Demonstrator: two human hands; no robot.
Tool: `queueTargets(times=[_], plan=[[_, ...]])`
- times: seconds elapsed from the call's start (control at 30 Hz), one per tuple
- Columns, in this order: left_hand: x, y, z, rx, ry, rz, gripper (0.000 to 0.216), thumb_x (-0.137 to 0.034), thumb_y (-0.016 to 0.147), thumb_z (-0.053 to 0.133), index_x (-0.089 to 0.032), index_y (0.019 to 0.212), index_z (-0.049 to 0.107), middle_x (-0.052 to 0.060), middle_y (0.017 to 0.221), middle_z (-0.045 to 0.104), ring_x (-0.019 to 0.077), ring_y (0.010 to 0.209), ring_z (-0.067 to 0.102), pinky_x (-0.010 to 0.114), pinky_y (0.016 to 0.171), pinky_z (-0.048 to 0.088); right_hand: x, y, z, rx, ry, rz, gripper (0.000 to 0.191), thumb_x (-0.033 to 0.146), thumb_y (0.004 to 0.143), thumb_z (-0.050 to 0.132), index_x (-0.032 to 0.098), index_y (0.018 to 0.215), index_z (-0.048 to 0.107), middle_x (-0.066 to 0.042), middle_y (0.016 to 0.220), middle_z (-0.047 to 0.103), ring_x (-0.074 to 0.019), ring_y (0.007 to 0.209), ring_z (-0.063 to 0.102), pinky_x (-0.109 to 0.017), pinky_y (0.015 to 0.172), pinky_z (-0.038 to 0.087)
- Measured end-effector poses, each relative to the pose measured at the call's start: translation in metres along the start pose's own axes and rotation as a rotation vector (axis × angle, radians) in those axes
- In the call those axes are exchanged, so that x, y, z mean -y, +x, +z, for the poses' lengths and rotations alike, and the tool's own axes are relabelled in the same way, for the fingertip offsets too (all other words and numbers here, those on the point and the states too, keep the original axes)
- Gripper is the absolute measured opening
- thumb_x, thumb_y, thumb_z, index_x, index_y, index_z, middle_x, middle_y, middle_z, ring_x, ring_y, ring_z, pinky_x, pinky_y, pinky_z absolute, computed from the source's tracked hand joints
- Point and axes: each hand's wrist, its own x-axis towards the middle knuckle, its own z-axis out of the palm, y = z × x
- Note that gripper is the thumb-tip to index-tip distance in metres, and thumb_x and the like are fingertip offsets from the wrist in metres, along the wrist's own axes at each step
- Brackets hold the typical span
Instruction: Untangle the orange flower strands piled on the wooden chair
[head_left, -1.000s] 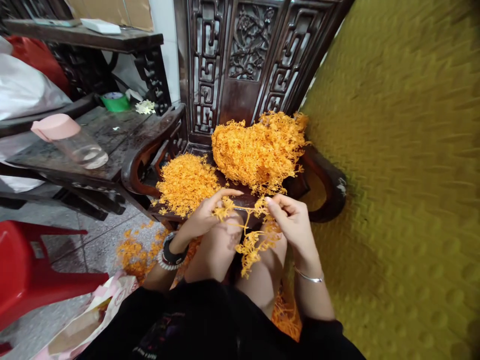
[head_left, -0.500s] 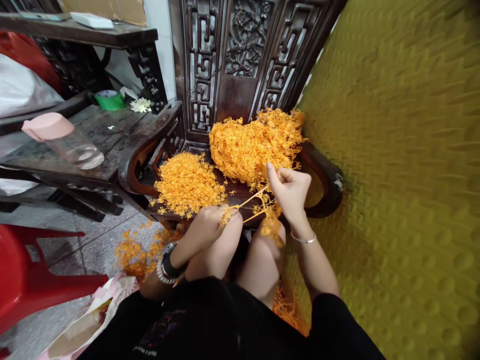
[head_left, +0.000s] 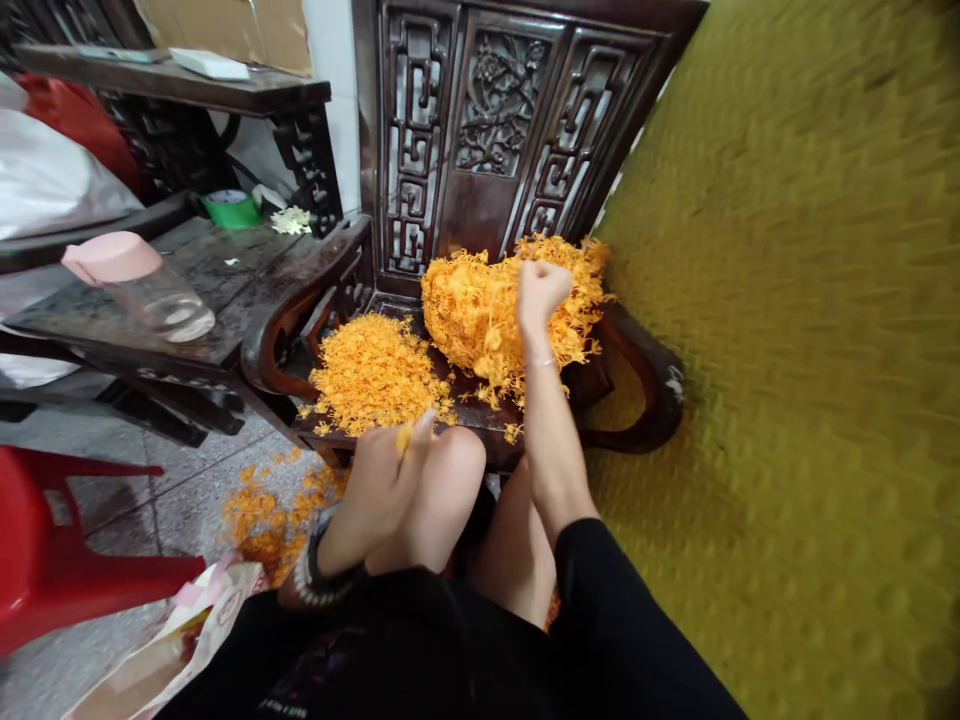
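Two heaps of small orange, flower-like plastic pieces lie on a dark carved wooden chair (head_left: 480,215). The larger tangled heap (head_left: 465,310) rests against the chair back, and the smaller loose heap (head_left: 379,375) is at the seat's left front. Raised over the larger heap, my right hand (head_left: 544,292) is closed in a fist, with a strand of orange pieces (head_left: 491,350) hanging beside it. My left hand (head_left: 382,470) stays low by my left knee, thumb up, closed on a small orange piece (head_left: 404,438). Motion blurs both hands a little.
A dark wooden table at left holds a pink-lidded bottle (head_left: 150,285), green tape (head_left: 232,209) and a white clump (head_left: 291,220). More orange bits (head_left: 274,520) litter the floor, near a red stool (head_left: 67,540) and an open bag (head_left: 172,640). A yellow-green textured surface (head_left: 787,300) borders the right.
My right hand has moved up and away to the larger heap, taking orange strands off my lap. The strands stretched between my hands have parted. My left hand has shifted slightly left and down.
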Motion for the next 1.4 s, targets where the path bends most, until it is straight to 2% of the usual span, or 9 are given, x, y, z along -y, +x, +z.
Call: queueTargets(times=[0.2,0.43,0.53,0.73,0.83,0.93,1.07,1.2,1.4], plan=[[0.026,0.028,0.002,-0.017,-0.21,-0.148,0.021,-0.036,0.093,0.041,-0.02,0.084,0.052,-0.001,0.066,0.046,0.0117,0.056,0.042,0.026,0.058,0.037,-0.007,0.015,-0.013,0.128,0.113,-0.144,0.048,0.014,0.078,0.053,0.021,0.046,0.018,0.005,0.049,0.015,-0.0057,0.047,0.018,-0.028,0.05,0.014],[0.059,0.075,0.037,0.103,-0.679,-0.099,0.027,-0.037,0.085,0.055,-0.021,0.107,0.052,0.001,0.087,0.048,0.0059,0.054,0.04,0.027,0.068,0.048,-0.005,-0.019,-0.015,0.368,0.328,0.035,0.049,0.024,0.08,0.054,0.02,0.044,0.021,0.006,0.044,0.02,-0.0046,0.043,0.017,-0.026,0.046,0.012],[0.07,0.085,0.046,0.016,-0.686,-0.227,0.024,-0.032,0.081,0.056,-0.021,0.102,0.052,0.002,0.094,0.052,0.0046,0.052,0.04,0.027,0.069,0.05,-0.009,-0.022,-0.018,0.445,0.364,0.09,0.053,0.036,0.079,0.058,0.02,0.043,0.023,0.007,0.042,0.02,-0.0045,0.042,0.017,-0.026,0.045,0.012],[0.124,0.134,0.047,-0.174,-0.041,-0.439,0.021,-0.026,0.081,0.048,-0.018,0.098,0.056,0.01,0.113,0.056,0.0194,0.098,0.058,0.039,0.089,0.047,-0.02,-0.029,-0.019,0.477,0.37,0.155,0.057,0.047,0.075,0.062,0.021,0.043,0.023,0.008,0.042,0.02,-0.0041,0.041,0.017,-0.025,0.044,0.012],[0.149,0.15,0.042,-0.225,0.15,-0.474,0.028,-0.014,0.067,0.059,-0.014,0.096,0.059,0.019,0.135,0.043,0.0344,0.135,0.028,0.054,0.108,0.022,-0.027,-0.031,-0.018,0.474,0.378,0.184,0.057,0.045,0.077,0.061,0.021,0.043,0.022,0.008,0.042,0.018,-0.004,0.039,0.016,-0.025,0.043,0.013],[0.162,0.154,0.043,-0.097,0.506,-0.409,0.048,-0.004,0.058,0.061,-0.011,0.105,0.059,0.023,0.151,0.022,0.0369,0.143,-0.001,0.06,0.11,-0.003,-0.032,-0.031,-0.015,0.474,0.385,0.207,0.055,0.041,0.078,0.06,0.022,0.043,0.021,0.009,0.041,0.017,-0.0039,0.038,0.016,-0.024,0.042,0.014],[0.167,0.16,0.043,0.102,0.982,-0.276,0.071,-0.016,0.06,0.068,-0.01,0.129,0.049,0.023,0.155,0.005,0.0372,0.143,-0.013,0.062,0.107,-0.012,-0.034,-0.031,-0.009,0.48,0.381,0.209,0.055,0.041,0.078,0.06,0.022,0.043,0.021,0.009,0.041,0.018,-0.0039,0.038,0.015,-0.024,0.042,0.014],[0.176,0.174,0.028,0.318,1.069,-0.498,0.115,-0.042,0.046,0.084,-0.006,0.142,0.034,0.029,0.153,0.002,0.0478,0.137,-0.02,0.071,0.101,-0.011,-0.035,-0.033,-0.006,0.489,0.36,0.195,0.055,0.043,0.077,0.06,0.022,0.044,0.023,0.009,0.04,0.02,-0.0041,0.039,0.016,-0.024,0.043,0.014],[0.19,0.185,-0.013,0.497,1.004,-0.329,0.122,-0.06,0.047,0.079,-0.01,0.146,0.027,0.023,0.156,0.001,0.0418,0.142,-0.012,0.06,0.109,-0.009,-0.037,-0.035,-0.008,0.493,0.351,0.187,0.055,0.04,0.079,0.058,0.022,0.043,0.022,0.009,0.04,0.019,-0.0042,0.039,0.016,-0.025,0.044,0.013]])
